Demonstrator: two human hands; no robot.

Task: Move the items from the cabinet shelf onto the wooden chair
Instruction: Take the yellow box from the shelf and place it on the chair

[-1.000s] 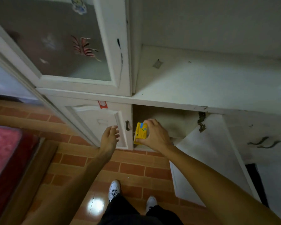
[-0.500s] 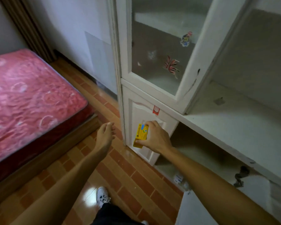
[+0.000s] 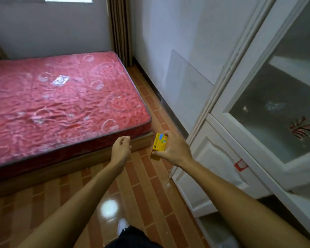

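Right hand (image 3: 174,149) pinching small yellow box (image 3: 159,144) upright, thumb under, fingers on top. Box hanging over tiled floor (image 3: 141,185), just right of left hand (image 3: 121,149), which is curling loosely, holding nothing. Half a second back box was fronting cabinet (image 3: 222,149) door; now nearing red mattress (image 3: 61,104) corner.

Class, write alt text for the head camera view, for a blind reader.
The right hand pinches a small yellow box over a tiled floor, beside a white cabinet. The left hand, loosely curled, holds nothing; a red mattress lies to the left.
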